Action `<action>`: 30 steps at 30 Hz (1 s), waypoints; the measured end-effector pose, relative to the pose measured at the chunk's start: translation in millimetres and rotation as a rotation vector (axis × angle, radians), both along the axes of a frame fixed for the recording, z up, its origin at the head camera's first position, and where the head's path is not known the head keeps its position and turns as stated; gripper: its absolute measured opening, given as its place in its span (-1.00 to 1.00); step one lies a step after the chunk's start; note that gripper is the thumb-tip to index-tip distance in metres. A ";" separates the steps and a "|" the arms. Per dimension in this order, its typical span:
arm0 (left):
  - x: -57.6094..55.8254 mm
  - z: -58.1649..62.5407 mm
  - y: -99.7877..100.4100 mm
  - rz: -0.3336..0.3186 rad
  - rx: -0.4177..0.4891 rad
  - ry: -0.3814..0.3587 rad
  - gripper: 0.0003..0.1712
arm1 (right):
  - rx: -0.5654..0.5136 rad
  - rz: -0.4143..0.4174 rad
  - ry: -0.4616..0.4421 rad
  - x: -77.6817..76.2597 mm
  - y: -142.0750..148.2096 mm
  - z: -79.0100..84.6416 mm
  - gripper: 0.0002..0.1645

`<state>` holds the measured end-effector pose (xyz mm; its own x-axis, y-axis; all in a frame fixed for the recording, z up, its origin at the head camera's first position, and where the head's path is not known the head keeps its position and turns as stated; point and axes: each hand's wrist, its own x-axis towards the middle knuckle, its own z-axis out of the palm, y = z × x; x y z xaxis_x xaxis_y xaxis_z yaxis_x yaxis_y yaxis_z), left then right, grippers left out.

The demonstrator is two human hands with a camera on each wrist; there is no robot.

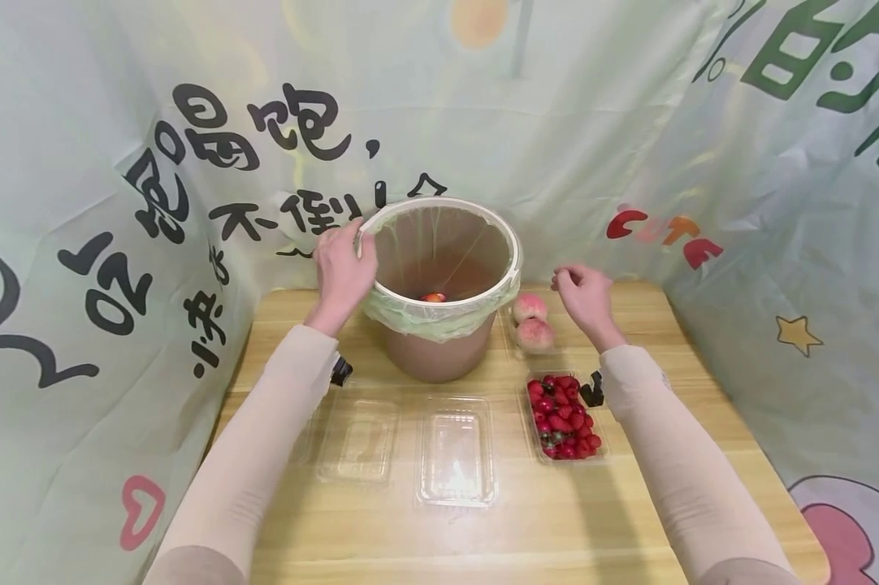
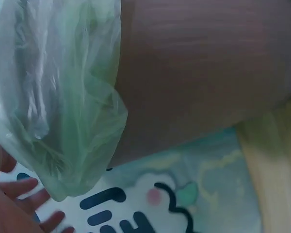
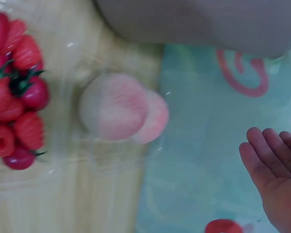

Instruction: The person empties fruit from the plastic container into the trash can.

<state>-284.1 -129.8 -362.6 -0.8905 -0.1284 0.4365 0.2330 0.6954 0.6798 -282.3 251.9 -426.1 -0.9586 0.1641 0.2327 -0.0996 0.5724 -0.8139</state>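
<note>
Spreading loosely, left hand's point(image 1: 344, 264) fingers point(image 2: 18, 187) lie outside the green liner point(image 2: 82, 111) at the bin's point(image 1: 439, 357) left rim, forearm angled up from bottom left. Right hand point(image 1: 586, 299) hangs raised beside the two peaches point(image 1: 534, 334), fingers loosely bent, free, pointing leftward. Bin stands upright, red-orange item point(image 1: 433, 297) inside. On the desk point(image 1: 381, 536), nearer the person: boxed red fruit point(image 1: 562, 416) at right, clear trays point(image 1: 456, 467) centre-left.

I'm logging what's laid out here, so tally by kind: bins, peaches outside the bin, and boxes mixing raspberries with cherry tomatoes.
Bin: 1
Peaches outside it: 2
Box of raspberries and cherry tomatoes: 1
Total: 4
</note>
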 end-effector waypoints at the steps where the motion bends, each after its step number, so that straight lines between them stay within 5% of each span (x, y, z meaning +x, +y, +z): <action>1: -4.1 1.4 0.7 -0.022 -0.039 0.008 -0.44 | 0.009 -0.008 -0.004 0.7 3.0 -4.1 -0.54; 5: -18.2 2.8 -0.7 -0.123 -0.209 -0.022 -0.34 | 0.029 -0.015 -0.033 4.3 14.4 -19.3 -0.57; 11: -30.2 0.4 -5.4 -0.236 -0.354 -0.232 -0.19 | 0.107 -0.019 -0.080 11.4 29.5 -38.1 -0.54; 19: -36.0 1.2 -4.1 -0.247 -0.503 -0.376 -0.05 | 0.096 0.067 -0.232 20.0 44.6 -60.3 -0.33; 25: -34.9 3.4 -2.6 -0.243 -0.543 -0.403 -0.02 | 0.130 0.108 -0.385 17.4 50.7 -76.5 -0.18; 30: -34.8 3.6 -4.4 -0.237 -0.542 -0.405 -0.03 | 0.182 0.121 -0.428 11.6 49.1 -88.0 -0.20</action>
